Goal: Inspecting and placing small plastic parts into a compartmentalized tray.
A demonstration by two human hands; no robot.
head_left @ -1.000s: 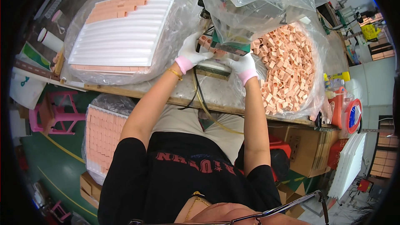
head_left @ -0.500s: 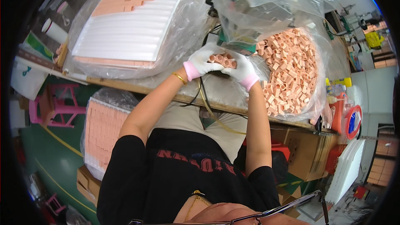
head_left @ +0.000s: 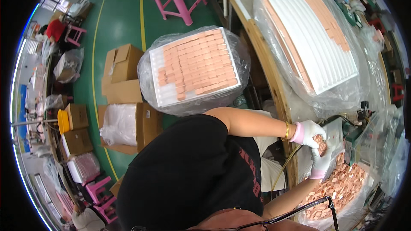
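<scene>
Both my hands wear white gloves with pink cuffs and are close together above the workbench edge. Between them is a short row of small copper-pink blocks (head_left: 319, 144) with round holes. My left hand (head_left: 311, 133), a gold bracelet at its wrist, is closed around one end. My right hand (head_left: 321, 161) grips the other end; its fingertips are partly hidden. Beside my right forearm, a heap of loose blocks (head_left: 342, 188) of the same kind lies in clear plastic. Past my left hand, a white ridged tray (head_left: 299, 38) in plastic wrap carries rows of these blocks along its sides.
A second tray of blocks (head_left: 197, 64) stands low beside the bench, wrapped in plastic. The bench's wooden edge (head_left: 274, 81) runs past my left forearm. Cardboard boxes (head_left: 124, 64), a pink stool (head_left: 175, 0) and yellow floor lines are on the left. Cables lie near my hands.
My view has swung to the left, so bench, heap and hands now appear at the right and more floor shows. Both hands still hold the row of blocks.
</scene>
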